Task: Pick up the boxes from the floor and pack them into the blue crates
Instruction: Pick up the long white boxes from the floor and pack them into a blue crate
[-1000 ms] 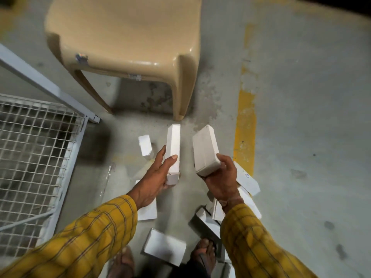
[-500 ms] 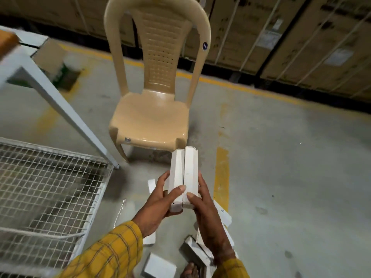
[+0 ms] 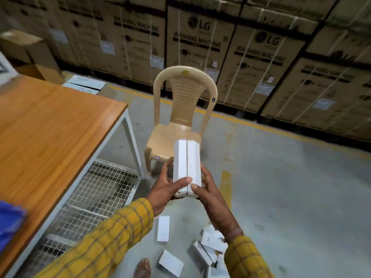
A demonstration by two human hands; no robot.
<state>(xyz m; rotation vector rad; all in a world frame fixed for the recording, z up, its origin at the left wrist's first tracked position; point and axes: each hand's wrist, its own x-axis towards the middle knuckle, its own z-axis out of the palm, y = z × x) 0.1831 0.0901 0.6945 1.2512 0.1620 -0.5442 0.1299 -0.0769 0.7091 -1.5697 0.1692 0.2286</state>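
Two white boxes [image 3: 187, 163] are pressed side by side, upright, in front of me at about waist height. My left hand [image 3: 164, 194] grips the left one, thumb across its lower front. My right hand [image 3: 210, 195] grips the right one the same way. Several more white boxes [image 3: 169, 262] lie scattered on the grey floor below my arms. A blurred blue crate [image 3: 9, 223] shows at the left edge, on the wooden table [image 3: 50, 125].
A beige plastic chair [image 3: 180, 117] stands just beyond the held boxes. The table has white metal legs and a wire mesh shelf [image 3: 94, 197] beneath. Stacked washing machine cartons [image 3: 200, 41] line the back wall. My foot [image 3: 143, 267] is near the floor boxes.
I brought the two boxes together, one in each hand, and lifted them. My view rose from the floor to the chair, table and cartons.
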